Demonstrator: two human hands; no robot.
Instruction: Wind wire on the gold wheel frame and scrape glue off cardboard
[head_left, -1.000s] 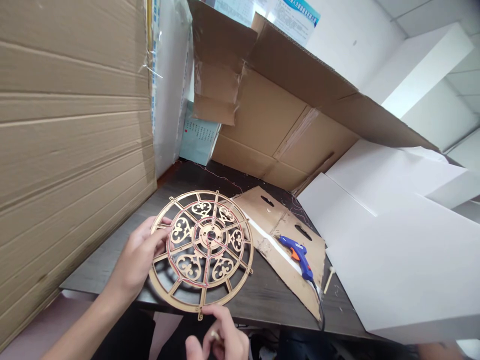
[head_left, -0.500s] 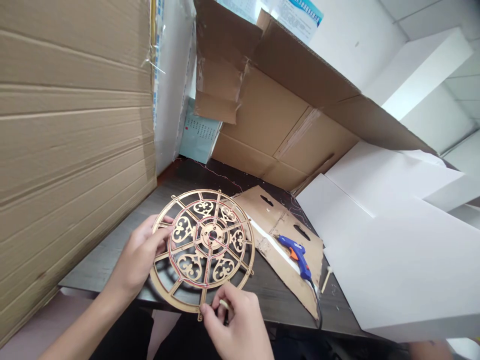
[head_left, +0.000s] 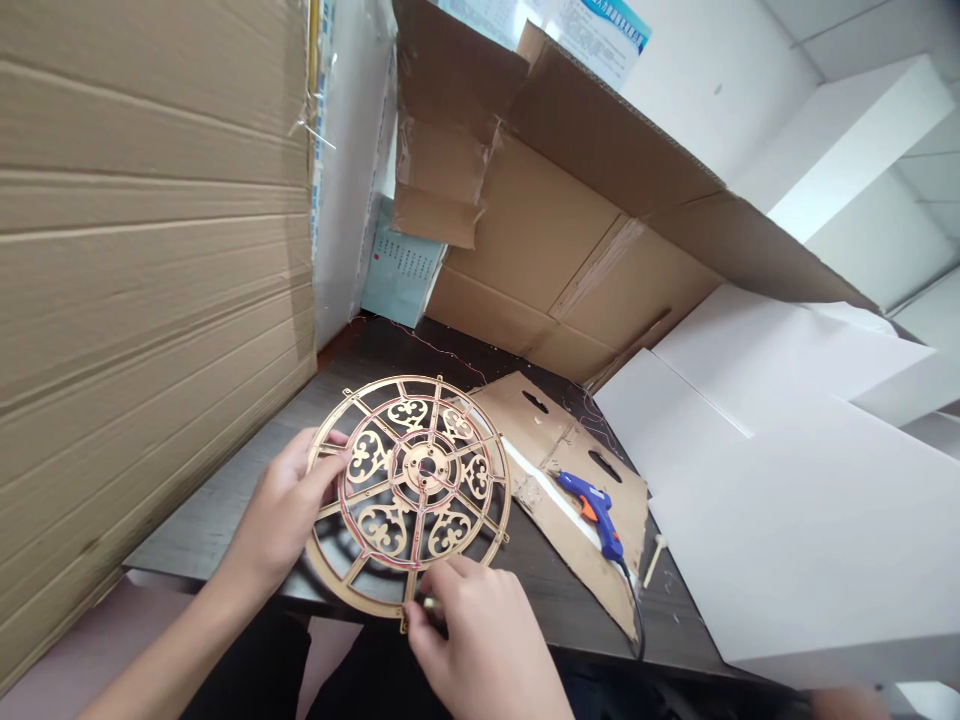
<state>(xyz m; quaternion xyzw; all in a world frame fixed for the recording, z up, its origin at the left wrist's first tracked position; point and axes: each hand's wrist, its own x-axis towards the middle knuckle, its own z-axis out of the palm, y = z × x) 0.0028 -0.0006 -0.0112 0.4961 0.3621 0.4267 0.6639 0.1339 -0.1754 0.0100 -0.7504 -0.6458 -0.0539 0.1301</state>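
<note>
Pinching something, is the right hand [head_left: 480, 640]?

Yes, thumb and fingers close on a small pale peg [head_left: 430, 602] at the wheel's bottom edge. The fingers hide most of it, so I can't tell exactly what it is.

And the left hand [head_left: 281, 510]?

Curled, with its fingers wrapped over the edge of a round gold-coloured openwork wheel [head_left: 424, 468]. It holds the wheel above the front of a dark wood table [head_left: 225, 530], though I can't tell whether the rim touches the top.

How far along does it look?

A thin red thread [head_left: 397, 566] already follows the inner ring and parts of the spokes. I can make out none on the outer rim.

How does the wheel look?

Flat and thin, with heart-like scrollwork panels set between spokes around a central hub.

What's beyond it?

Just to the right lies a torn brown cardboard sheet [head_left: 525, 430] with two slots, carrying a blue glue gun [head_left: 596, 515] with an orange trigger. Farther right are white foam boards [head_left: 787, 520]. Behind stands an open cardboard box [head_left: 540, 230], and a tall corrugated cardboard sheet [head_left: 150, 250] rises on the left.
</note>
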